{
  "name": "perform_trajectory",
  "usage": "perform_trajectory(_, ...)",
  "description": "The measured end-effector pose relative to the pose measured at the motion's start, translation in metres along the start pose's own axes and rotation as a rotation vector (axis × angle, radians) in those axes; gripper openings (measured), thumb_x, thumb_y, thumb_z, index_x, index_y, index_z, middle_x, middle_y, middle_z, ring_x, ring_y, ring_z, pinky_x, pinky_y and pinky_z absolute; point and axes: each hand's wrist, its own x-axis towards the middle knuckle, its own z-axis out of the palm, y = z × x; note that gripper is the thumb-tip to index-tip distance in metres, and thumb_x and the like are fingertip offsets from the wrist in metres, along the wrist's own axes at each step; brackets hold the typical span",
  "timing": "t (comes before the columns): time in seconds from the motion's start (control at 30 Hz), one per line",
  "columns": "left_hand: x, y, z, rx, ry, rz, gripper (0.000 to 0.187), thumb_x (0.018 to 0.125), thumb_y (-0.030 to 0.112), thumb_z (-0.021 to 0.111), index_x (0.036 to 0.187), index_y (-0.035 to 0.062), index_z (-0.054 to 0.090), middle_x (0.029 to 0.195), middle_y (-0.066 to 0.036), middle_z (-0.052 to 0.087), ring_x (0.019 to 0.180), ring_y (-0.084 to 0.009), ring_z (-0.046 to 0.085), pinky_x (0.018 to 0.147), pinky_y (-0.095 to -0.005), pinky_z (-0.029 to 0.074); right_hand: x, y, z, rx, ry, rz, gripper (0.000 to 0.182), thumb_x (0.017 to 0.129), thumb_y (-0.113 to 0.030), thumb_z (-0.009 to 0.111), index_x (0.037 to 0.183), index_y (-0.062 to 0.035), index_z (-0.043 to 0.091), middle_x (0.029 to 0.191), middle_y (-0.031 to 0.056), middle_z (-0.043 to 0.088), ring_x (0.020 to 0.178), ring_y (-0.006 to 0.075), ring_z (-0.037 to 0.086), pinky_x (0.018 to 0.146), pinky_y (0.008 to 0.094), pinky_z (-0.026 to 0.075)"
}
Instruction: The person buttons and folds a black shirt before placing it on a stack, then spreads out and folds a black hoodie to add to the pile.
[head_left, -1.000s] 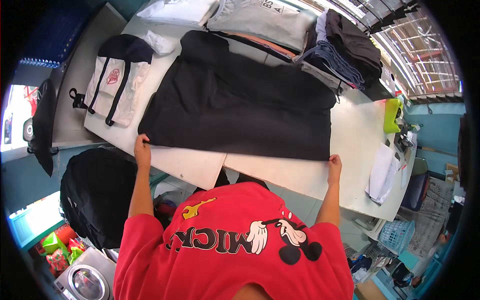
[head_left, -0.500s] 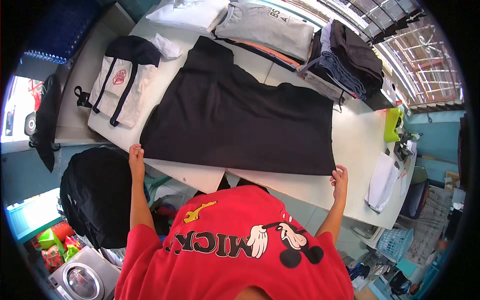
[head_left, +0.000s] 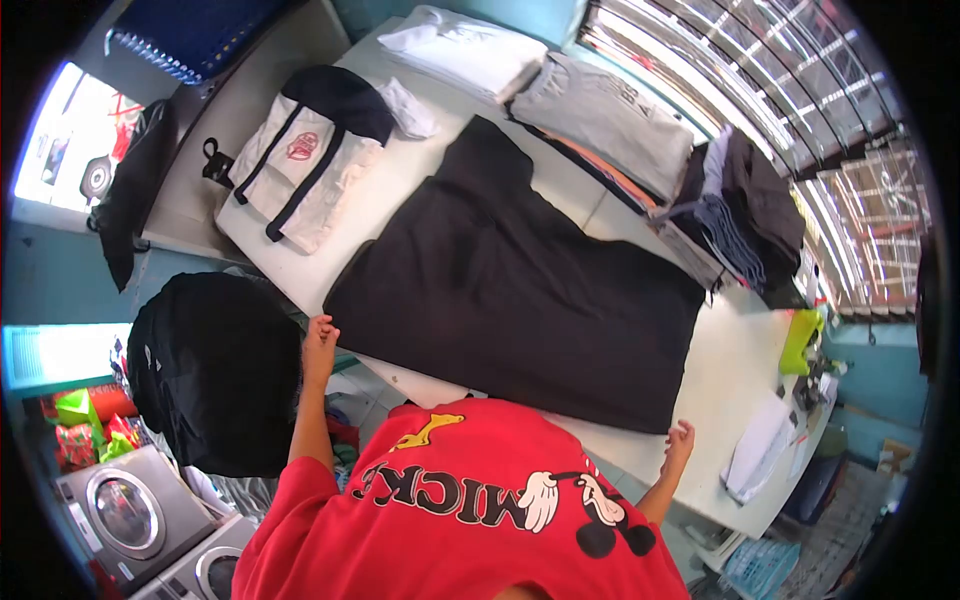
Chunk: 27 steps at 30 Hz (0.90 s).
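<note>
A black shirt (head_left: 520,300) lies spread across the white table (head_left: 735,370), one sleeve-like part pointing to the far side. Its near edge runs fairly straight between my two hands. My left hand (head_left: 319,350) is at the near left corner, fingers curled in a pinch at the cloth's edge. At the near right corner, my right hand (head_left: 680,447) has its fingertips against the cloth in what looks like a loose pinch. Low wrinkles cross the middle of the shirt.
A cream and navy bag (head_left: 310,165) lies on the left, beside a small white cloth (head_left: 408,108). Folded white clothes (head_left: 465,50), a grey shirt stack (head_left: 610,115) and dark folded clothes (head_left: 755,205) line the back. Papers (head_left: 760,450) lie right; a black-covered bundle (head_left: 215,375) stands left.
My view has turned and shifted, so table and clothes appear lower and tilted. Both hands stay at the shirt's near corners, and the shirt keeps much the same shape.
</note>
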Motion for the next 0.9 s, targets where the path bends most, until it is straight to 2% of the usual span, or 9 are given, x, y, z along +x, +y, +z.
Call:
perform_trajectory(0.17, 0.012, 0.031, 0.021, 0.152, 0.314, 0.193, 0.023, 0.076, 0.001, 0.053, 0.098, 0.0038, 0.051, 0.089, -0.01, 0.055, 0.082, -0.0223, 0.055, 0.074, -0.032, 0.043, 0.03, -0.061, 0.085, -0.14, 0.344, -0.535, 0.019, 0.079, -0.007, 0.052, 0.098, -0.0021, 0.056, 0.089, 0.0093, 0.058, 0.087, 0.0202, 0.054, 0.08, 0.0305, 0.042)
perform_trajectory(0.3, 0.039, 0.096, 0.053, 0.185, 0.091, 0.629, 0.022, 0.075, 0.002, 0.053, 0.096, 0.0046, 0.053, 0.095, -0.011, 0.054, 0.089, -0.028, 0.052, 0.077, -0.036, 0.042, -0.015, -0.191, 0.213, -0.029, -0.105, -0.787, 0.02, 0.08, -0.011, 0.055, 0.098, -0.0018, 0.058, 0.093, 0.0104, 0.059, 0.088, 0.0193, 0.056, 0.08, 0.0294, 0.042)
perform_trajectory(0.43, 0.066, 0.11, 0.089, 0.314, -0.195, 0.702, 0.022, 0.074, 0.006, 0.055, 0.095, 0.005, 0.054, 0.104, -0.011, 0.051, 0.094, -0.0285, 0.051, 0.081, -0.0372, 0.04, -0.05, -0.245, 0.321, -0.281, -0.538, -0.652, 0.053, 0.073, -0.043, 0.06, 0.103, 0.0006, 0.054, 0.086, 0.0139, 0.059, 0.084, 0.0248, 0.057, 0.076, 0.0321, 0.042)
perform_trajectory(0.5, 0.079, 0.109, 0.095, 0.397, -0.245, 0.692, 0.022, 0.073, 0.007, 0.056, 0.095, 0.0055, 0.054, 0.106, -0.011, 0.05, 0.096, -0.0282, 0.05, 0.081, -0.0375, 0.04, -0.061, -0.249, 0.364, -0.472, -0.505, -0.684, 0.06, 0.071, -0.048, 0.059, 0.105, 0.0008, 0.052, 0.092, 0.0146, 0.057, 0.09, 0.0298, 0.054, 0.079, 0.0362, 0.042)
perform_trajectory(0.63, 0.1, 0.111, 0.087, 0.351, -0.132, 0.555, 0.019, 0.078, 0.014, 0.054, 0.095, 0.0059, 0.054, 0.101, -0.011, 0.053, 0.091, -0.0249, 0.054, 0.074, -0.034, 0.043, -0.064, -0.232, 0.414, -0.575, -0.404, -0.859, 0.046, 0.072, -0.038, 0.061, 0.098, -0.0019, 0.054, 0.092, 0.0132, 0.057, 0.088, 0.0291, 0.054, 0.077, 0.0364, 0.042)
perform_trajectory(0.7, 0.107, 0.111, 0.08, -0.258, -0.658, -0.301, 0.03, 0.086, 0.032, 0.047, 0.096, 0.0041, 0.053, 0.09, -0.012, 0.058, 0.079, -0.0217, 0.058, 0.066, -0.032, 0.046, -0.066, -0.23, 0.425, -0.584, -0.432, -0.928, 0.038, 0.073, -0.032, 0.062, 0.096, -0.0025, 0.054, 0.091, 0.0114, 0.057, 0.087, 0.0273, 0.054, 0.075, 0.0345, 0.042)
perform_trajectory(0.77, 0.114, 0.097, 0.074, -0.379, -0.868, -0.531, 0.07, 0.083, 0.061, 0.028, 0.104, -0.0014, 0.051, 0.088, -0.013, 0.059, 0.076, -0.0216, 0.059, 0.07, -0.0318, 0.047, -0.079, -0.238, 0.423, -0.226, -0.663, -0.996, 0.023, 0.072, -0.015, 0.061, 0.089, -0.0029, 0.052, 0.086, 0.0144, 0.056, 0.081, 0.0308, 0.054, 0.073, 0.0376, 0.043)
perform_trajectory(0.83, 0.125, 0.071, 0.071, -0.692, -0.968, -0.677, 0.078, 0.08, 0.066, 0.024, 0.109, -0.0021, 0.049, 0.1, -0.016, 0.058, 0.093, -0.024, 0.056, 0.079, -0.0351, 0.044, -0.11, -0.251, 0.407, -0.205, -0.831, -0.875, 0.016, 0.072, -0.008, 0.059, 0.084, -0.0021, 0.05, 0.088, 0.0135, 0.058, 0.081, 0.0305, 0.055, 0.071, 0.0361, 0.043)
perform_trajectory(0.9, 0.136, 0.054, 0.073, -0.753, -0.97, -0.764, 0.08, 0.078, 0.068, 0.025, 0.11, -0.0018, 0.048, 0.104, -0.014, 0.056, 0.098, -0.0235, 0.054, 0.082, -0.0355, 0.043, -0.131, -0.244, 0.394, -0.064, -1.161, -1.156, 0.015, 0.072, -0.009, 0.058, 0.082, -0.0027, 0.049, 0.093, 0.0122, 0.059, 0.083, 0.03, 0.056, 0.07, 0.0343, 0.045)
